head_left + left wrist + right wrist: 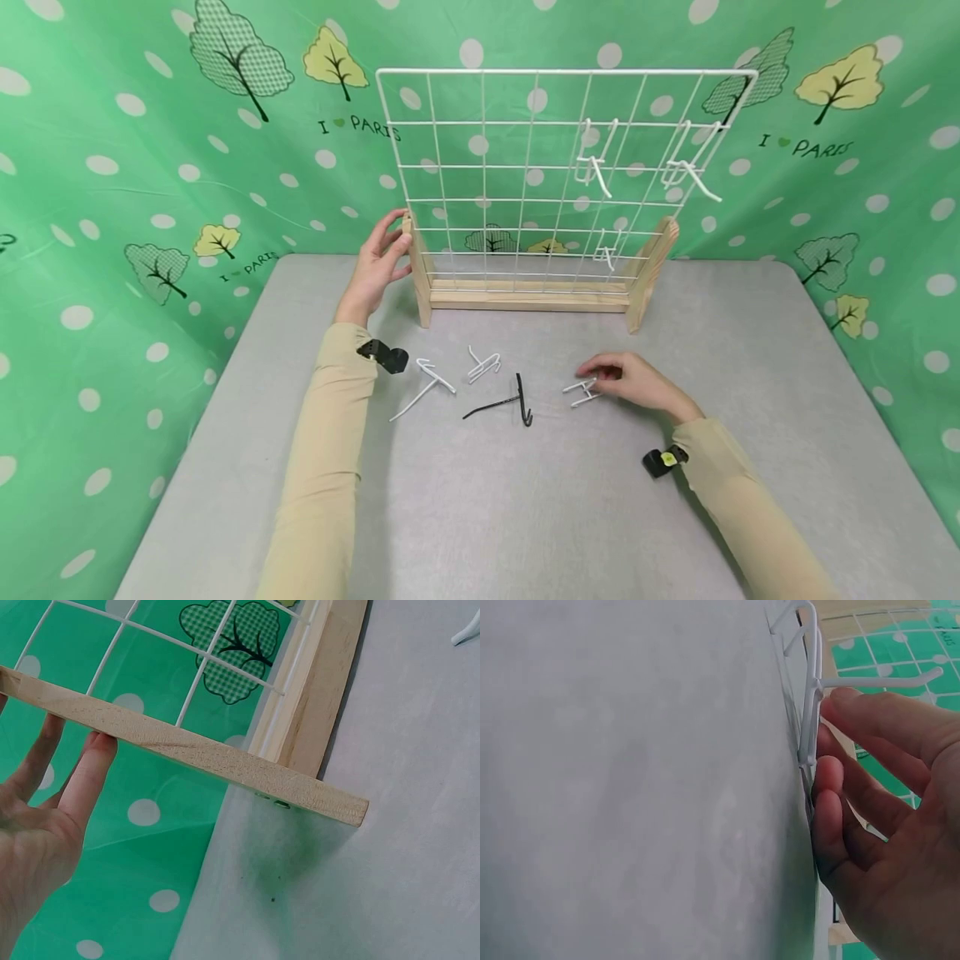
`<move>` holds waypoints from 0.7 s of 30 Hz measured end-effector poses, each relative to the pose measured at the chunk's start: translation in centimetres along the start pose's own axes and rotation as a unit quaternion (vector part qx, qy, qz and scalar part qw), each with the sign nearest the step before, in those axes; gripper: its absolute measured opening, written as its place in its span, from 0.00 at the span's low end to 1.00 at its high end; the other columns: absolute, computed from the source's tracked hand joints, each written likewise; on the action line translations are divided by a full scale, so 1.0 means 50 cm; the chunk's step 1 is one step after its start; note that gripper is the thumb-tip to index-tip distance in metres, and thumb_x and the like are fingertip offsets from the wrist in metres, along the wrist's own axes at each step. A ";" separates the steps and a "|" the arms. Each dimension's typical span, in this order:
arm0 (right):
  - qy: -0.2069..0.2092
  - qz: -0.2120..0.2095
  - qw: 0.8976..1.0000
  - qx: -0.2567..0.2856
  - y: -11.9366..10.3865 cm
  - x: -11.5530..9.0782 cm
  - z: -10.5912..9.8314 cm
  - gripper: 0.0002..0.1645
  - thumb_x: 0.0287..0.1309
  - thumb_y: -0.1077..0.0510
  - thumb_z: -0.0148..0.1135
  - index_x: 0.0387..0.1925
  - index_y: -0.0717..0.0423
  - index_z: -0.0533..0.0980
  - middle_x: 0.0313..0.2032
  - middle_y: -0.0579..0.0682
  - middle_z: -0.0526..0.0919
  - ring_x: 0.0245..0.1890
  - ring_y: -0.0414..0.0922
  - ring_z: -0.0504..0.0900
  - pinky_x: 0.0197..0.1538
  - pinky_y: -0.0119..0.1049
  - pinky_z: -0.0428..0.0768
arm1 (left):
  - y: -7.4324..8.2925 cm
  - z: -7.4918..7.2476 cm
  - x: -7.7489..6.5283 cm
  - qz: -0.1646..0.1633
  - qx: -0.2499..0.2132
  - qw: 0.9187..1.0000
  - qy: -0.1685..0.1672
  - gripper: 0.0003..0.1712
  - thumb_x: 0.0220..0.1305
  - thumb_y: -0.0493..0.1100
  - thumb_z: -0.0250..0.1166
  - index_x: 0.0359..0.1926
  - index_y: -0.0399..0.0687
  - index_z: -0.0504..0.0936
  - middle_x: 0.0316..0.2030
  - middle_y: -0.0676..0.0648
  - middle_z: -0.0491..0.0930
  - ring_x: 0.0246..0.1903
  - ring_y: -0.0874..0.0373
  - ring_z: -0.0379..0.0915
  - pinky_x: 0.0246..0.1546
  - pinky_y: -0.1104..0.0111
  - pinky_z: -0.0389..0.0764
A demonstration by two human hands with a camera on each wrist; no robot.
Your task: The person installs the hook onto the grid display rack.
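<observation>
My left hand (372, 271) holds the left wooden post (157, 739) of an upright stand with a white wire grid (525, 167). In the left wrist view, fingertips (101, 746) meet the post's outer edge. Over on the right, my right hand (637, 383) has its curled fingers at a white wire hook (577, 392) on the table. The right wrist view shows this hook (815, 690) close up, its prong sticking out above the top finger. Left of it lie a black hook (519, 400) and two more white hooks, one nearer the stand (483, 367) and one farther left (431, 383).
Two white hooks hang high on the grid's right side, one inner (592, 162) and one outer (686, 167). A smaller one (604, 250) hangs lower. The stand's wooden base (525, 300) sits near the grey table's (495, 517) back edge. Green curtains (112, 208) surround the table.
</observation>
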State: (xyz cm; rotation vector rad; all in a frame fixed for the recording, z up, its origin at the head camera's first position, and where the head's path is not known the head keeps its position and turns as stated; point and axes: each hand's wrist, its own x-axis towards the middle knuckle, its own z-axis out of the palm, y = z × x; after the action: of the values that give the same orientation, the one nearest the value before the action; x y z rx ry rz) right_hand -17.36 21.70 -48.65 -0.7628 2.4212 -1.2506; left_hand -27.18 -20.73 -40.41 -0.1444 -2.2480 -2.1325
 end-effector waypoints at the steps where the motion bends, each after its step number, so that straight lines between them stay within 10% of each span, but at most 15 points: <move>1: -0.004 -0.001 1.000 -0.002 -0.002 0.002 0.000 0.14 0.57 0.71 0.62 0.46 0.65 0.81 0.39 0.53 0.83 0.32 0.39 0.73 0.34 0.29 0.73 | 0.000 0.000 0.000 -0.001 -0.001 1.000 0.000 0.29 0.72 0.49 0.56 0.71 0.64 0.63 0.67 0.41 0.62 0.62 0.43 0.63 0.55 0.47 0.74; 21: -0.088 0.020 0.995 0.030 -0.007 0.013 -0.009 0.09 0.61 0.66 0.62 0.43 0.62 0.83 0.37 0.50 0.84 0.30 0.39 0.72 0.31 0.28 0.72 | -0.003 -0.003 0.005 -0.012 -0.007 1.000 0.002 0.30 0.72 0.48 0.56 0.72 0.63 0.61 0.68 0.41 0.61 0.62 0.41 0.64 0.55 0.49 0.75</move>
State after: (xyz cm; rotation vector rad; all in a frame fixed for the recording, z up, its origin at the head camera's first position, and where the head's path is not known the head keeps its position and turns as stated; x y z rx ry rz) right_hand -18.01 21.44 -48.13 -0.7689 2.2375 -1.1809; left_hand -27.43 -20.88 -40.53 -0.1145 -2.2453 -2.1578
